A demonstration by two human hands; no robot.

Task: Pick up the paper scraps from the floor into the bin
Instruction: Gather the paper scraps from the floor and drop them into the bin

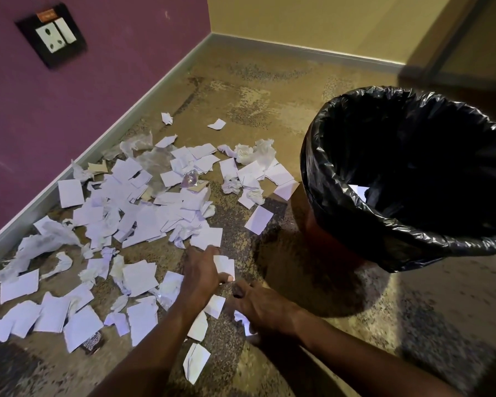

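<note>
Speckled brown-and-tan stone floor, mottled, darker grainy patches near centre. White paper scraps spread over left half: mostly flat squarish torn sheets, some folded, overlapping in a loose heap along the grey skirting board. Mixed in: crumpled thin tissue wads, soft and wrinkled; a crinkled clear plastic film; a small tan cardboard piece.

Round bin on the right, reddish wall, lined with a glossy black plastic bag folded over the rim, heavily creased. One white scrap visible inside; the rest of the interior too dark to read. Bin's right edge cut off by the frame.

Left hand down on the floor, fingers curled, grip pinching a flat white sheet at its edge. Right hand just beside it, knuckles up, fingers curled over a small crumpled scrap; most of that scrap is hidden under the palm, contact looks like a hold. Both hands blurred.

Dark printed wrapper half hidden under sheets at lower left, print unreadable. Black wall socket plate with white inserts on the purple wall; yellow wall behind the bin.
</note>
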